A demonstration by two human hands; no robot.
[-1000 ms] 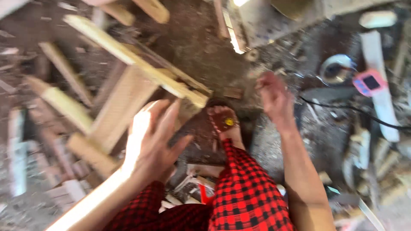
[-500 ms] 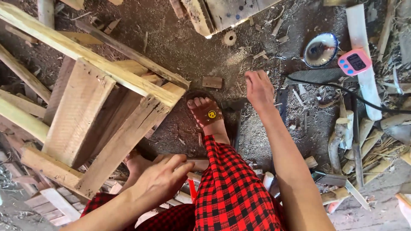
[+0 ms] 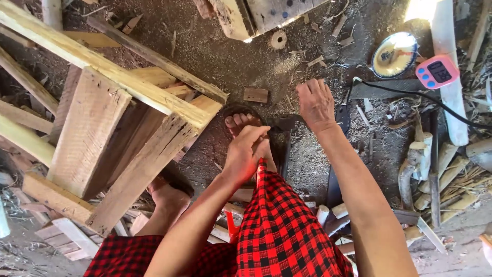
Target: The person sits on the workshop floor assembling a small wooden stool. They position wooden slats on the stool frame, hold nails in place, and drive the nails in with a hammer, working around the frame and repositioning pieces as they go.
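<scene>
I sit on a dirt floor with a red checked cloth (image 3: 287, 225) over my legs. My left hand (image 3: 245, 156) reaches forward over my sandalled foot (image 3: 241, 119). Its fingertips meet the head of a dark tool (image 3: 284, 123) lying beside the foot, whose handle runs back toward me. Whether the fingers grip it is unclear. My right hand (image 3: 315, 102) rests on the ground just right of the tool, fingers curled, with nothing visible in it. A small wooden block (image 3: 255, 95) lies just beyond the foot.
A rough frame of planks and beams (image 3: 102, 118) fills the left, over my other foot (image 3: 169, 197). At the right are a pink digital timer (image 3: 436, 72), a round dial-faced object (image 3: 393, 55), a black cable (image 3: 410, 95) and wood offcuts (image 3: 425, 164). A wooden disc (image 3: 278, 39) lies by a bench (image 3: 256, 15).
My left hand rose from beside my knee and came forward over the foot to the dark tool. The right hand's fingers curled in. The view dropped closer to the foot.
</scene>
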